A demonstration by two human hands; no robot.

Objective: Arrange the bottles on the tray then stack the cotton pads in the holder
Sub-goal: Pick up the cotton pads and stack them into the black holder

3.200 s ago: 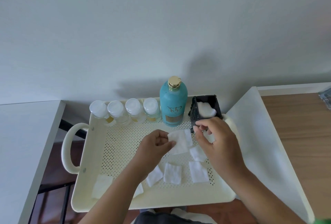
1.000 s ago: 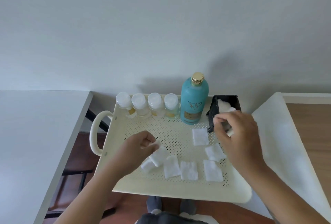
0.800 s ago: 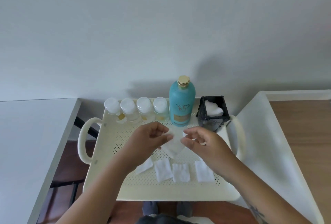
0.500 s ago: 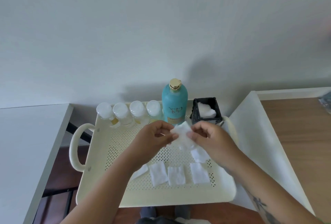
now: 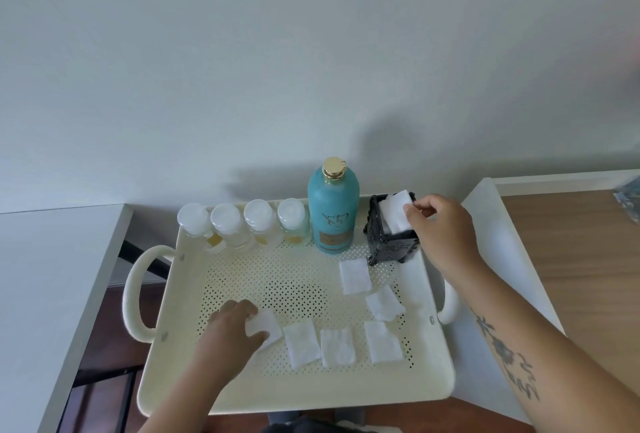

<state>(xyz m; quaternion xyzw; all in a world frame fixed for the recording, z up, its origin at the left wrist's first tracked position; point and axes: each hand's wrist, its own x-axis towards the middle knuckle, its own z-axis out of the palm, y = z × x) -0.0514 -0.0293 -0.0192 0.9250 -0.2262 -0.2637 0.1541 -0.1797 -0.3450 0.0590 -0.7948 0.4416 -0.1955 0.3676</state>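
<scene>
The right hand (image 5: 440,224) pinches a cotton pad (image 5: 396,212) at the top of the black holder (image 5: 391,245). The left hand (image 5: 235,328) grabs another pad (image 5: 266,323) lying on the cream tray (image 5: 298,394).

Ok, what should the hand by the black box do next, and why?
Probably push the cotton pad down into the black holder and let go: the right hand pinches it, and it sticks up tilted out of the holder's mouth. The left hand pinches a second cotton pad on the tray.
</scene>
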